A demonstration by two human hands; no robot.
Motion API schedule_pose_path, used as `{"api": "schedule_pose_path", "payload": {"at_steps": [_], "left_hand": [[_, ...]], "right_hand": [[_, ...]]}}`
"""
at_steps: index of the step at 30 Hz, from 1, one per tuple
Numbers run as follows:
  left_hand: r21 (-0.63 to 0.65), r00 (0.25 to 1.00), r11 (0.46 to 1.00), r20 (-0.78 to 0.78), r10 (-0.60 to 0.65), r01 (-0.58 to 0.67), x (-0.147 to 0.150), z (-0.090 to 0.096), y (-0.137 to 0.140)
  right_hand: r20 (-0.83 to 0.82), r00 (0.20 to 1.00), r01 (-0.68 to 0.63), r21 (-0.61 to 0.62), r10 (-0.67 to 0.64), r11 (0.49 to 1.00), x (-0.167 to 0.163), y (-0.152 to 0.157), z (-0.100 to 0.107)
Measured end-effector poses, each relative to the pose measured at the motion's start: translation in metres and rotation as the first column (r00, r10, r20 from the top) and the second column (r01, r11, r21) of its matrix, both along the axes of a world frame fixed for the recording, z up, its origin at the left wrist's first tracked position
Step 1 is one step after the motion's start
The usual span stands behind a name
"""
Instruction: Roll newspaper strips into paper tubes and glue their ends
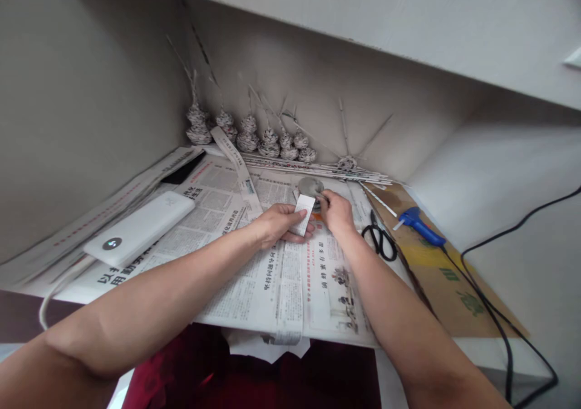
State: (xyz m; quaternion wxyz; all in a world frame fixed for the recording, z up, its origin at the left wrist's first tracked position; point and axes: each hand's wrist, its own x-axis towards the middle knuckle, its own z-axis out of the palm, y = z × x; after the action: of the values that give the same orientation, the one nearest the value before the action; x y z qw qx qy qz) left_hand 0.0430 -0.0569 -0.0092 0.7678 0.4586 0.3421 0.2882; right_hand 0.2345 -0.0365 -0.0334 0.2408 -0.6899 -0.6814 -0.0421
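My left hand point(282, 226) pinches a small white piece of paper point(305, 210) between thumb and fingers, over the middle of the table. Just to its right, my right hand point(336, 210) has its fingers closed at the edge of a round, greyish, shallow container point(310, 186). Whatever is between those fingertips is too small to make out. Below the left hand, a long newspaper strip point(289, 300) runs toward me and hangs over the front edge. Black-handled scissors point(380, 241) lie to the right of my right wrist.
Newspaper sheets point(213, 215) cover the table. A white power bank point(140, 230) with a cable lies left. Woven paper gourds point(247, 134) line the back wall behind thin paper rods point(313, 170). A blue glue gun point(422, 227) rests on cardboard point(458, 294) at right.
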Motion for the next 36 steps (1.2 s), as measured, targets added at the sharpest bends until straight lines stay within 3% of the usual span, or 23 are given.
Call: {"api": "schedule_pose_path", "payload": {"at_steps": [8,15,18,21,23,25,27,29,32,36], "left_hand": [[0.001,0.999,1.0,0.035,0.027,-0.027,0.0,0.0,0.0],[-0.002,0.998,0.999,0.043,0.038,-0.038,0.001,0.0,0.0],[0.008,0.998,0.999,0.05,0.038,-0.039,0.0,0.001,0.001],[0.015,0.998,0.999,0.04,0.047,-0.048,0.0,0.004,0.001],[0.018,0.998,0.998,0.034,0.056,-0.056,-0.001,0.005,0.001],[0.029,0.997,0.997,0.035,0.066,-0.067,-0.001,0.005,0.002],[0.048,0.997,0.996,0.036,0.074,-0.076,-0.001,0.004,0.002],[0.068,0.996,0.994,0.034,0.08,-0.082,-0.001,0.003,0.003],[0.091,0.997,0.993,0.028,0.073,-0.075,-0.001,0.003,0.002],[0.126,0.998,0.99,0.016,0.056,-0.057,0.0,0.002,0.001]], "right_hand": [[0.109,0.985,0.143,-0.079,-0.134,0.987,-0.005,0.001,0.0],[-0.024,0.991,0.131,-0.093,-0.133,0.987,-0.007,-0.006,0.006],[-0.113,0.986,0.121,-0.007,-0.121,0.993,-0.009,-0.016,0.018],[-0.28,0.96,0.058,0.157,-0.012,0.986,-0.01,-0.024,0.032],[-0.483,0.869,-0.015,0.179,0.101,0.984,-0.011,-0.025,0.039],[-0.717,0.674,-0.156,0.093,0.175,0.983,-0.011,-0.025,0.042],[-0.869,0.463,-0.345,0.006,0.176,0.939,-0.012,-0.024,0.042],[-0.923,0.354,-0.474,-0.041,0.148,0.88,-0.012,-0.024,0.042],[-0.93,0.35,-0.529,-0.099,0.11,0.843,-0.012,-0.026,0.042],[-0.914,0.384,-0.538,-0.105,0.133,0.836,-0.016,-0.029,0.044]]}}
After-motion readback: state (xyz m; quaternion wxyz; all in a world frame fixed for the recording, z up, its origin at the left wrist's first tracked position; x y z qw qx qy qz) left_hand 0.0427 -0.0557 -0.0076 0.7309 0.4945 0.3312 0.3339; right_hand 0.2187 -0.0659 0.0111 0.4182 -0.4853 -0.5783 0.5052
